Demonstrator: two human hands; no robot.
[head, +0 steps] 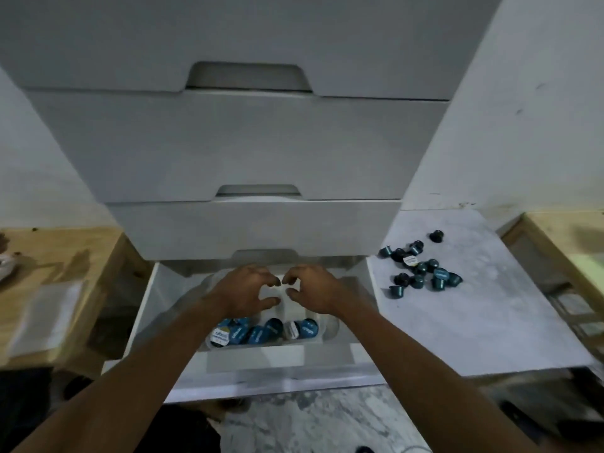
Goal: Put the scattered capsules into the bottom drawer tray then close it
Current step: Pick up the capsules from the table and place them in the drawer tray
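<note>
The bottom drawer (pixel 281 380) of a white cabinet is pulled out, with a clear tray (pixel 331 328) inside it. Several blue capsules (pixel 261 331) lie in the tray's near row. More dark blue capsules (pixel 421 269) are scattered on the white slab to the right of the drawer. My left hand (pixel 245 287) and my right hand (pixel 312 289) hover side by side over the far part of the tray, fingers curled and nearly touching. I see nothing held in either hand. The tray's far cells are hidden under my hands.
Two closed drawers (pixel 248 148) stack above the open one, the lowest (pixel 255 230) overhanging its back. A wooden surface with papers (pixel 49 308) lies to the left, a wooden frame (pixel 555 250) to the right. Marbled floor (pixel 313 423) runs in front.
</note>
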